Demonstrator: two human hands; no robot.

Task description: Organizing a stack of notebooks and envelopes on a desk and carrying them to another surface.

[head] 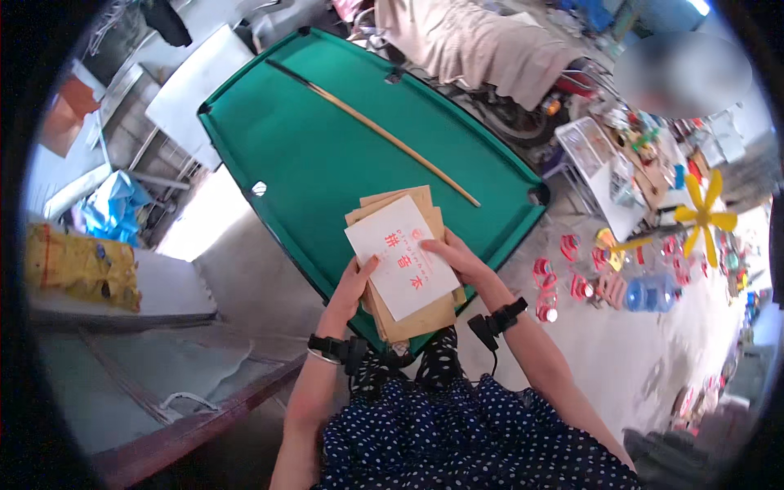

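Both of my hands hold a stack of tan paper booklets or envelopes [416, 321] over the near end of a green pool table [294, 147]. On top of the stack lies a white exercise book [404, 260] with red printing on its cover. My left hand [352, 285] grips the stack's left side, its thumb on the white book's edge. My right hand [456, 257] grips the right side, its thumb pressing on the white cover. The sheets below are uneven and stick out at the top and bottom. A wooden pool cue [392, 139] lies diagonally across the felt beyond the stack.
A cloth-covered motorcycle [478, 49] stands behind the pool table. At right are a cluttered table [606, 202], a yellow fan-shaped object [704, 217], and a blue water jug [650, 293] among several red-topped bottles on the floor. A white board [196, 98] stands left; a glass-topped surface [159, 367] is near left.
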